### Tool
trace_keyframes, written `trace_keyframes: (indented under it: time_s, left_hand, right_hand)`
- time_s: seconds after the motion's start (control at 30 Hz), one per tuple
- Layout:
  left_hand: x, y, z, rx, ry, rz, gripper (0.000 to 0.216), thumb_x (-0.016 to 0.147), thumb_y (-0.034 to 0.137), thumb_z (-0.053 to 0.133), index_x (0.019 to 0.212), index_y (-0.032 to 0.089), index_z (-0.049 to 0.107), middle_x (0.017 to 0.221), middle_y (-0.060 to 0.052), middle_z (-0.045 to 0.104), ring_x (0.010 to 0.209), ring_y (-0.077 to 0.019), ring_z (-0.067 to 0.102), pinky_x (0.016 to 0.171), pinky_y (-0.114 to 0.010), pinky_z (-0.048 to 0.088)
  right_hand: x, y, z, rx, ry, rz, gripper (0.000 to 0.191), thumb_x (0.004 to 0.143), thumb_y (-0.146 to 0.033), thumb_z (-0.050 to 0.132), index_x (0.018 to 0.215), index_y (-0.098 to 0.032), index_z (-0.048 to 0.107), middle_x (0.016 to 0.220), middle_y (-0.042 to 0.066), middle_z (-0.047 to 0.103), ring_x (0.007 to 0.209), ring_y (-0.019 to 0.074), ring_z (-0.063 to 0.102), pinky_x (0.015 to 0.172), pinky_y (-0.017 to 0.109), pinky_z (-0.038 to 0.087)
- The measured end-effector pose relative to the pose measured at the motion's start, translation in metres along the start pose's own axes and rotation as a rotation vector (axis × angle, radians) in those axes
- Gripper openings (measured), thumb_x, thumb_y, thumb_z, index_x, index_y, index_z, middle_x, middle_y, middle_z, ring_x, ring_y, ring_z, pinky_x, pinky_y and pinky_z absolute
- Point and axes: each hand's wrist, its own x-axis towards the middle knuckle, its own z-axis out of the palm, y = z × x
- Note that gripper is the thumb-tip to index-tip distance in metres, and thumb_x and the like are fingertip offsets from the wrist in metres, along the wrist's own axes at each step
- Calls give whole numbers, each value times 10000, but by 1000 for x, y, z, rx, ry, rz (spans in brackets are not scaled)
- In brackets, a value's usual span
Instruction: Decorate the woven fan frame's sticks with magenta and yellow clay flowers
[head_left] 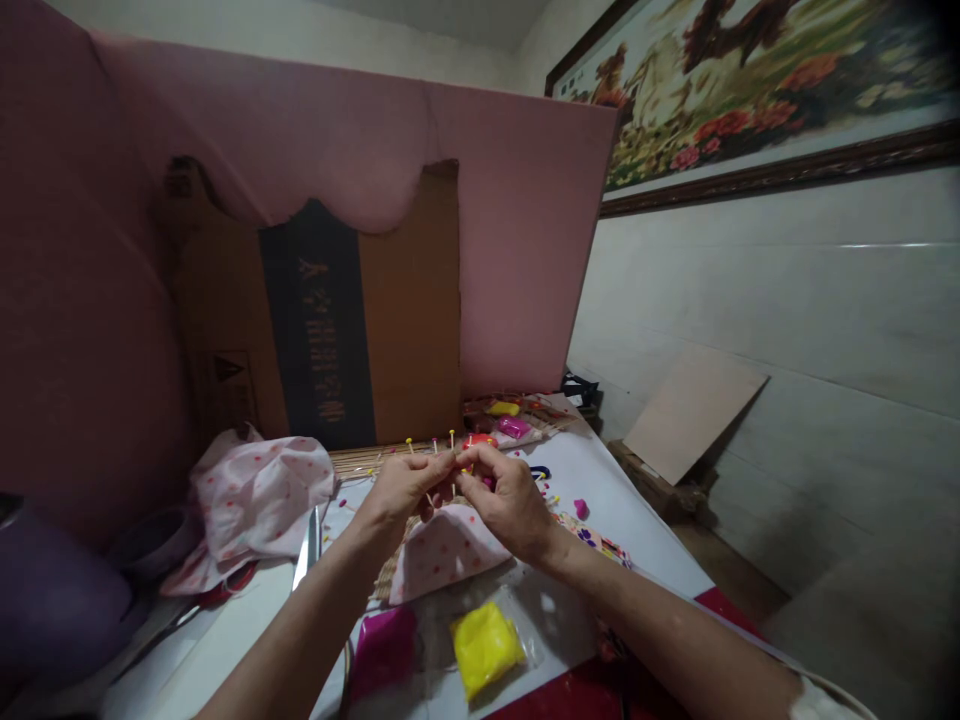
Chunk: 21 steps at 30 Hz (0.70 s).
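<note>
My left hand (409, 488) is closed with its fingertips pinched. Thin pale sticks (452, 445) with small yellow and magenta tips stick up at its fingers, and it appears to hold them. My right hand (514, 505) meets it fingertip to fingertip, also pinching; what lies between its fingers is too small to make out. Just under both hands is a pink dotted cloth (448, 555) on a woven straw-coloured mat. Nearer to me lie a yellow clay packet (487, 648) and a magenta clay packet (384, 648).
Scissors (307, 548) lie left of my hands, beside a crumpled dotted cloth (262, 490). Behind stands a cut cardboard panel (412, 330) against a pink board (525, 250). Small clay bits, including a magenta lump (580, 508), dot the white table (637, 540).
</note>
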Motion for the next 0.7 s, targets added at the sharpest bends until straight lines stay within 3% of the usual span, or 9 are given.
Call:
trace_keyframes:
  time_s: [0.1, 0.13, 0.27, 0.4, 0.57, 0.7]
  left_hand:
    - [7, -2, -14, 201, 190, 116, 527, 668, 638, 542, 548, 130, 616, 469, -18, 538, 388, -102, 445, 392, -226, 288]
    - [10, -3, -21, 293, 337, 195, 497, 688, 611, 531, 591, 135, 633, 497, -24, 560, 419, -118, 469, 416, -235, 312]
    - [25, -16, -50, 406, 558, 301, 269, 618, 400, 665, 743, 161, 657, 727, -48, 629, 701, -191, 555, 626, -275, 397]
    - [33, -29, -60, 451, 588, 309, 307, 550, 295, 711, 829, 177, 661, 814, -58, 629, 847, -230, 549, 738, -308, 396]
    - [34, -36, -54, 392, 522, 260, 362, 569, 301, 696, 892, 148, 639, 711, -19, 599, 668, -179, 566, 618, -276, 419]
    - [35, -38, -52, 326, 498, 244, 350, 576, 294, 687, 881, 133, 627, 669, -7, 589, 639, -166, 563, 595, -265, 421]
  right_hand:
    - [4, 7, 6, -64, 8, 23, 140, 843, -291, 511, 839, -196, 614, 611, -16, 579, 540, 120, 497, 520, 221, 332]
    - [5, 10, 9, -97, 8, 38, 143, 840, -301, 519, 837, -196, 615, 624, -14, 595, 548, 121, 511, 525, 221, 338]
    - [11, 21, 23, -194, -21, 69, 110, 812, -268, 552, 795, -194, 632, 679, 3, 650, 592, 133, 559, 547, 224, 354]
    - [11, 26, 36, -246, -44, 50, 85, 794, -197, 560, 786, -193, 645, 739, 22, 678, 681, 150, 595, 623, 242, 374]
    - [10, 25, 47, -310, -84, 27, 104, 818, -217, 547, 823, -201, 650, 743, 27, 692, 701, 162, 610, 653, 258, 370]
    - [11, 25, 51, -356, -102, 20, 113, 837, -234, 533, 846, -202, 642, 766, 31, 703, 708, 167, 623, 636, 252, 363]
